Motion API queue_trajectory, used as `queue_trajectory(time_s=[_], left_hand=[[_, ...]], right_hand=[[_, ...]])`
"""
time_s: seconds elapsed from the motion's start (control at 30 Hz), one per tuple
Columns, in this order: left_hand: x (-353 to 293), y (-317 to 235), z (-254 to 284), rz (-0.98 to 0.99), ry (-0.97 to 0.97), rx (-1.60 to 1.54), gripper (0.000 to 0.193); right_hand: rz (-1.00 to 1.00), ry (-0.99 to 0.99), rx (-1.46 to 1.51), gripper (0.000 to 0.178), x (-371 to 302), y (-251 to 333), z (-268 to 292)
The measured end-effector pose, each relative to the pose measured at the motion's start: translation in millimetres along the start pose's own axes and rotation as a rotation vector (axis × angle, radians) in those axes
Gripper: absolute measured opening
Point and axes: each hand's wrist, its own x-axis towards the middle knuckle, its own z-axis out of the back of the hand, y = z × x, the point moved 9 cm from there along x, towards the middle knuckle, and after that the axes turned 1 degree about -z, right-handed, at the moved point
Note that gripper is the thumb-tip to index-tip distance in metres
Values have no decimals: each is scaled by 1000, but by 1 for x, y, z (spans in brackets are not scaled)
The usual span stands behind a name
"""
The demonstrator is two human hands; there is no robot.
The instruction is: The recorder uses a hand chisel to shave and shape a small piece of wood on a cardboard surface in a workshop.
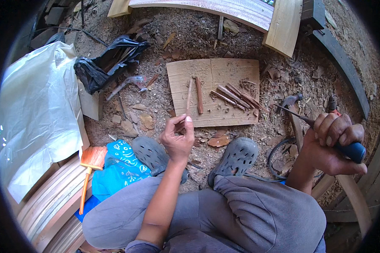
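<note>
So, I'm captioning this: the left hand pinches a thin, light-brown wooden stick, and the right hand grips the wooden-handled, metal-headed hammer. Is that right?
Not quite: in the head view, the right hand grips a slim dark-shafted tool with a blue-and-black handle, not the wooden-handled, metal-headed hammer, which lies on the ground. The left hand does pinch a thin, light-brown wooden stick.

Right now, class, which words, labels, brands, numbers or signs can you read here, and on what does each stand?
None can be read.
Blue patterned bag or cloth: white shapes, too small to make out as words.
Pointed tool's blue handle, in the right hand: no lettering visible.
</note>
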Motion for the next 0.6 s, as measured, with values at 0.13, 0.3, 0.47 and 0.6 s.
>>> queue_trajectory(time_s=[0.13,0.3,0.47,0.6], left_hand=[[1,6,-8,22,63,67,13],[11,2,-1,22,2,20,15],[20,4,-7,75,86,20,15],[24,3,-5,15,111,71,18]], right_hand=[[-13,-4,6,74,-2,-4,5],[35,90,69,76,-1,-1,3],[50,40,15,79,-1,3,14],[60,23,25,82,-4,1,18]])
